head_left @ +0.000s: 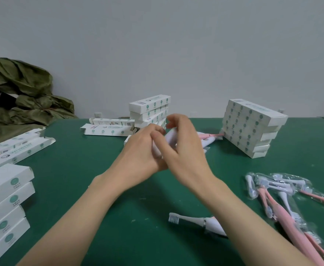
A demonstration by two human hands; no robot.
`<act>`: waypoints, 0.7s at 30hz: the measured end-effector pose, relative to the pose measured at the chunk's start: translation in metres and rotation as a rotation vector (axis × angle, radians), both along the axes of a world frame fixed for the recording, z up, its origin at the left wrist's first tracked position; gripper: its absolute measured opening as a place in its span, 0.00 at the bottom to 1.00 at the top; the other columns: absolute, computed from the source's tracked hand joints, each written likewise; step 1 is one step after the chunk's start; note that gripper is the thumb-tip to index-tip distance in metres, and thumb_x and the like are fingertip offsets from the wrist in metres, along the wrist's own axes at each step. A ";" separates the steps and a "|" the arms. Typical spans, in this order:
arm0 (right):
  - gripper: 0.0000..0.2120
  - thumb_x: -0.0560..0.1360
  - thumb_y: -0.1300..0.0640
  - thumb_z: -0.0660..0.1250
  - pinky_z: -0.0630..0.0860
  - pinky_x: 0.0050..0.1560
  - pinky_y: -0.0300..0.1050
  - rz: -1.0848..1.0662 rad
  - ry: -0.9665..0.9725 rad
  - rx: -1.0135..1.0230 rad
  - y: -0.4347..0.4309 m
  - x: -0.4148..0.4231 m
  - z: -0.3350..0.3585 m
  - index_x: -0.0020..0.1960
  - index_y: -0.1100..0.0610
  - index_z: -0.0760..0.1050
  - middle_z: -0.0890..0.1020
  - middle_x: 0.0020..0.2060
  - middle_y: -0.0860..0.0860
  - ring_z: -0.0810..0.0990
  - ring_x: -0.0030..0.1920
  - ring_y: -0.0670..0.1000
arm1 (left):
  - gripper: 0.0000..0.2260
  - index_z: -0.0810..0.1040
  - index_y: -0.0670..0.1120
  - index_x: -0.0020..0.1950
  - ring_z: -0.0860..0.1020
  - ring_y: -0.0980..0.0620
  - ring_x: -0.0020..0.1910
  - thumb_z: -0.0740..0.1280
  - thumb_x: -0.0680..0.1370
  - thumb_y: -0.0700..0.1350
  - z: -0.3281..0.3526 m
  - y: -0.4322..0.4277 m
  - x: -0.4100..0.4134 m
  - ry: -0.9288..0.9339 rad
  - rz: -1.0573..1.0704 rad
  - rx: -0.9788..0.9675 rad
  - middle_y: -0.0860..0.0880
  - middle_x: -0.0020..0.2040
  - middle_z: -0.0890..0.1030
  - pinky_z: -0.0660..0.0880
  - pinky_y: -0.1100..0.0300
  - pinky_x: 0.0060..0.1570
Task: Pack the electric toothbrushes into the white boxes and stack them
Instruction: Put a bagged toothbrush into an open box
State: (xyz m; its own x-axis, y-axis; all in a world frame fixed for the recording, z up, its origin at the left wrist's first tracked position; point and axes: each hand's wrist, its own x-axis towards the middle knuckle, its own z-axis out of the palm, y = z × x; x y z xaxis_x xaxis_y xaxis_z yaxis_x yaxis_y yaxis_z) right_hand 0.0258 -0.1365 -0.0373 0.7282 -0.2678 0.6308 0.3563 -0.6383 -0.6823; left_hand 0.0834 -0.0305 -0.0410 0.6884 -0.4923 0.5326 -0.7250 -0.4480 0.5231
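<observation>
1. Packed and stacked: tilted stack (253,129) of closed white boxes at right back; centre stack (150,110) just behind the hands; near stack (5,204) at the left edge.
2. In hand: white toothbrush body (170,138), held above mid tabletop (92,189); left hand (140,150) curled round it, right hand (184,148) pinching it from above; blurred.
3. Left to pack, by appearance: loose white toothbrush (193,222) beside the right forearm; bagged pink toothbrushes (287,214) at right; further brushes (209,140) between hands and tilted stack.
4. Boxes awaiting filling: open-flapped boxes (107,129) left of the centre stack; more open boxes (21,150) at far left.
5. Room: open green surface in the near and left middle; right side crowded with bags; tilted stack probably easy to topple.
</observation>
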 end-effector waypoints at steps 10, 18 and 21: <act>0.09 0.74 0.61 0.61 0.65 0.27 0.27 -0.320 0.088 0.034 -0.090 0.015 0.017 0.41 0.58 0.80 0.81 0.34 0.46 0.74 0.29 0.39 | 0.22 0.71 0.50 0.58 0.68 0.57 0.50 0.72 0.67 0.51 -0.001 0.020 0.017 -0.104 0.129 0.023 0.54 0.56 0.74 0.62 0.70 0.43; 0.14 0.74 0.69 0.61 0.74 0.51 0.44 -0.328 0.722 -0.373 -0.171 0.084 -0.041 0.58 0.61 0.77 0.80 0.56 0.59 0.78 0.51 0.56 | 0.23 0.71 0.50 0.61 0.67 0.58 0.50 0.72 0.68 0.51 -0.003 0.022 0.022 -0.130 0.142 0.075 0.57 0.54 0.71 0.62 0.63 0.45; 0.22 0.73 0.71 0.61 0.72 0.56 0.43 -0.159 0.775 -0.530 -0.163 0.094 -0.058 0.66 0.58 0.72 0.76 0.62 0.56 0.75 0.58 0.55 | 0.23 0.71 0.49 0.61 0.65 0.62 0.50 0.72 0.69 0.50 -0.005 0.024 0.025 -0.143 0.146 0.079 0.58 0.54 0.70 0.60 0.68 0.45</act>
